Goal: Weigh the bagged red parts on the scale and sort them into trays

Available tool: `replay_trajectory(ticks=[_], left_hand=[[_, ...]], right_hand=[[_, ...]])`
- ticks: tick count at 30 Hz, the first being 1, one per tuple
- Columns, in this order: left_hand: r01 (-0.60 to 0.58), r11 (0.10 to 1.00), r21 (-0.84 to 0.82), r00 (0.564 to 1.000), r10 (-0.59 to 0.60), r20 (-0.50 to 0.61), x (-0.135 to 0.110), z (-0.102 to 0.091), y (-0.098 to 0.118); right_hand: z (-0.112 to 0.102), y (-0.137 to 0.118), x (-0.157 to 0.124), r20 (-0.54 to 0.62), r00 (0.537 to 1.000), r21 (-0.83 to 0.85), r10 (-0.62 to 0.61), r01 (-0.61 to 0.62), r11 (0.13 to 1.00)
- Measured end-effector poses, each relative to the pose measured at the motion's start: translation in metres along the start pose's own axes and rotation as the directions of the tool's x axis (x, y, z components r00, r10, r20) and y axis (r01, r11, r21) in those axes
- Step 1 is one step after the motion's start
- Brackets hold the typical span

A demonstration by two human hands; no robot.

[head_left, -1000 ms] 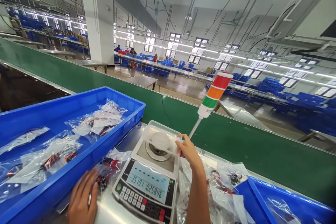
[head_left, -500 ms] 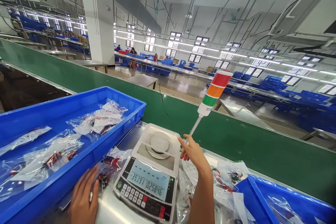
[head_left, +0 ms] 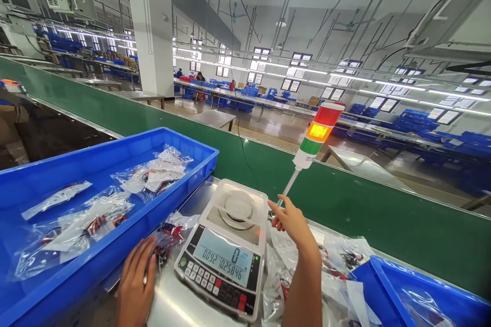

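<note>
A digital scale (head_left: pixel 226 250) stands on the steel bench, a clear cover over its round pan (head_left: pixel 238 204). My right hand (head_left: pixel 290 219) rests at the cover's right edge, fingers loosely curled and apart, with nothing seen in them. My left hand (head_left: pixel 135 286) lies flat, fingers spread, on a clear plastic bag of red and black parts (head_left: pixel 168 237) just left of the scale. A signal tower light (head_left: pixel 318 135) rises behind the scale with its amber band lit.
A blue tray (head_left: pixel 115 248) at left holds several bagged parts. More bags (head_left: pixel 337 260) lie right of the scale beside another blue tray (head_left: pixel 422 291). A green conveyor belt (head_left: pixel 345 204) runs behind the bench. Other people work at far tables.
The clear cover came down level on the scale and my right hand eased off it. The display reading changed and the tower's amber band lit. My left hand stayed on the bag.
</note>
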State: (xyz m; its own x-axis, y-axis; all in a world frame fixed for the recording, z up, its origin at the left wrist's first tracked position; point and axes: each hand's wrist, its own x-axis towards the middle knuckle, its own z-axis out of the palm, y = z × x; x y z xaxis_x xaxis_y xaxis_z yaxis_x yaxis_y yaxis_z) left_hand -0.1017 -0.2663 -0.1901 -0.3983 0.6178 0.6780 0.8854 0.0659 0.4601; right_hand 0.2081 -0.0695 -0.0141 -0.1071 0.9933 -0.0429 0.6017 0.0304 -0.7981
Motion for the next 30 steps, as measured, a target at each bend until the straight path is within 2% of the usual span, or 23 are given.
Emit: replay_trajectory(ticks=[3, 6, 9, 12, 14, 15, 17, 19, 20, 22, 24, 25, 27, 28, 30], left_hand=[[0.032, 0.999, 0.008, 0.999, -0.032, -0.011, 0.008, -0.008, 0.008], [0.029, 0.999, -0.017, 1.000, -0.029, -0.009, 0.025, -0.017, 0.020], [-0.034, 0.998, -0.048, 0.991, 0.040, 0.130, 0.041, -0.018, 0.025], [-0.077, 0.995, -0.070, 0.942, 0.096, 0.321, 0.050, -0.012, 0.024], [-0.065, 0.993, -0.095, 0.912, 0.098, 0.399, 0.055, -0.007, 0.024], [-0.036, 0.993, -0.112, 0.912, 0.079, 0.402, 0.060, -0.006, 0.026], [0.058, 0.989, -0.138, 0.941, -0.008, 0.338, 0.073, -0.004, 0.032], [0.156, 0.977, -0.143, 0.966, -0.121, 0.227, 0.093, -0.006, 0.047], [0.187, 0.971, -0.146, 0.974, -0.164, 0.155, 0.106, -0.007, 0.059], [0.173, 0.967, -0.188, 0.984, -0.178, -0.011, 0.132, -0.012, 0.089], [0.037, 0.953, -0.301, 0.983, -0.089, -0.159, 0.156, -0.016, 0.126], [-0.050, 0.932, -0.358, 0.984, -0.014, -0.175, 0.165, -0.018, 0.144], [-0.215, 0.865, -0.453, 0.976, 0.198, -0.086, 0.177, -0.022, 0.172], [-0.255, 0.836, -0.485, 0.961, 0.275, -0.030, 0.178, -0.024, 0.181], [-0.253, 0.825, -0.505, 0.946, 0.320, 0.050, 0.173, -0.029, 0.184]], right_hand=[[0.012, -0.004, 0.007, 0.038, 0.999, 0.002, 0.014, -0.014, 1.000], [0.015, -0.006, 0.009, 0.068, 0.997, 0.000, 0.023, -0.023, 1.000], [0.009, -0.005, 0.007, 0.066, 0.998, -0.017, 0.026, -0.025, 1.000], [-0.001, -0.003, 0.002, -0.006, 1.000, -0.038, 0.009, -0.010, 0.999], [-0.010, -0.004, -0.005, -0.062, 0.998, -0.019, -0.010, 0.009, 1.000], [-0.014, -0.004, -0.010, -0.087, 0.996, -0.002, -0.019, 0.019, 1.000], [-0.023, -0.007, -0.020, -0.136, 0.990, 0.026, -0.035, 0.039, 0.999], [-0.030, -0.011, -0.031, -0.189, 0.981, 0.046, -0.045, 0.054, 0.997], [-0.033, -0.013, -0.035, -0.213, 0.976, 0.056, -0.047, 0.061, 0.997], [-0.038, -0.016, -0.044, -0.245, 0.968, 0.082, -0.048, 0.070, 0.994], [-0.041, -0.019, -0.050, -0.261, 0.964, 0.100, -0.049, 0.077, 0.992], [-0.042, -0.020, -0.052, -0.264, 0.963, 0.107, -0.048, 0.079, 0.991], [-0.044, -0.022, -0.056, -0.265, 0.963, 0.114, -0.048, 0.081, 0.990], [-0.045, -0.022, -0.057, -0.261, 0.964, 0.119, -0.049, 0.083, 0.990], [-0.048, -0.022, -0.059, -0.251, 0.967, 0.124, -0.045, 0.078, 0.989]])
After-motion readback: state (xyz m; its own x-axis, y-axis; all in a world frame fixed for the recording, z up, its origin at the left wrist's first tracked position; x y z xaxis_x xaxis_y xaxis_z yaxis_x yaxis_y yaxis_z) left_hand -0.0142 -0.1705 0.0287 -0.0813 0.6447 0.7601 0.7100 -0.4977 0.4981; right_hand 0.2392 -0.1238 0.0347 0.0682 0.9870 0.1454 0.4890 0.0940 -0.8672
